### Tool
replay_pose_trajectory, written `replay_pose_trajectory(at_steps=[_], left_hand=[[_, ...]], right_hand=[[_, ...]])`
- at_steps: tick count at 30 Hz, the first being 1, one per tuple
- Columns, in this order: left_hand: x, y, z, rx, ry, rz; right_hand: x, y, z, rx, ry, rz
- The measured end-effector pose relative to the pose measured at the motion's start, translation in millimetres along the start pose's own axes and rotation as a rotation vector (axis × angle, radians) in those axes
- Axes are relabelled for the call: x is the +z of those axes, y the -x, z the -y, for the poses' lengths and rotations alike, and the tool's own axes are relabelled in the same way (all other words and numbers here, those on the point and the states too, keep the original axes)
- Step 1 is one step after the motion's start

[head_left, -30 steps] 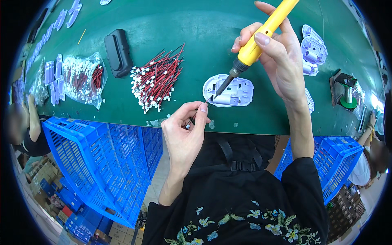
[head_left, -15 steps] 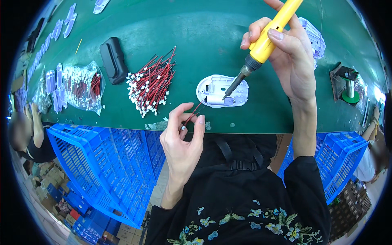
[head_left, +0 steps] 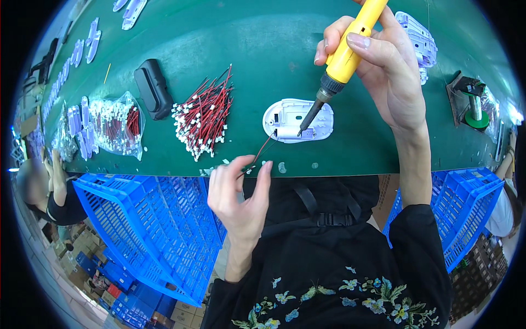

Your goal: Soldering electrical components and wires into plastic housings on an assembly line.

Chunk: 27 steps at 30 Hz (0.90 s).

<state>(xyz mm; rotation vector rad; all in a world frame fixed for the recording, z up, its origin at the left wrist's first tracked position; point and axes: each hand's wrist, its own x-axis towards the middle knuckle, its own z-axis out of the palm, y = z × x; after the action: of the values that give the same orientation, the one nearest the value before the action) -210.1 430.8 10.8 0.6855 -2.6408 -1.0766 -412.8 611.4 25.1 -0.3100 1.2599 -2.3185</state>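
My right hand [head_left: 392,71] grips a yellow soldering iron [head_left: 350,52] slanting down to the left. Its dark tip meets the lower middle of a white oval plastic housing [head_left: 323,112], at a small silvery motor-like part. From the housing's left side a thin red-and-black wire [head_left: 263,148] runs down toward my left hand [head_left: 238,200]. That hand hovers at the table's front edge, thumb and index finger apart, the wire passing by its fingertips; the hand is slightly blurred. Left of the housing lies a pile of red-and-black wires with white connectors [head_left: 205,118].
A black case [head_left: 153,89] and a clear bag of connectors [head_left: 118,123] lie at left. White housings [head_left: 419,41] are stacked far right, near a solder reel on a stand [head_left: 475,112]. Blue crates [head_left: 148,230] stand below the table edge. A co-worker [head_left: 60,192] sits at far left.
My left hand has shifted slightly down and left, its fingers spreading away from the wire. The iron's handle has tilted a little left, its tip staying on the housing.
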Motion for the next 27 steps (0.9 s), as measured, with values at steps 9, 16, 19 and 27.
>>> replay_pose_trajectory(at_steps=[9, 16, 19, 27], left_hand=[[23, -10, 0, 0.299, -0.127, -0.053], [28, -11, -10, 0.393, 0.0, -0.058], [39, -9, -14, 0.459, 0.005, -0.031], [66, 0, -6, 0.548, -0.007, -0.153]], right_hand=[[-7, 0, -2, -0.03, 0.005, 0.001], [-16, 1, 7, -0.032, 0.085, 0.056], [-21, -1, 11, 0.035, 0.158, 0.054], [-27, 5, 4, 0.067, 0.038, 0.085]])
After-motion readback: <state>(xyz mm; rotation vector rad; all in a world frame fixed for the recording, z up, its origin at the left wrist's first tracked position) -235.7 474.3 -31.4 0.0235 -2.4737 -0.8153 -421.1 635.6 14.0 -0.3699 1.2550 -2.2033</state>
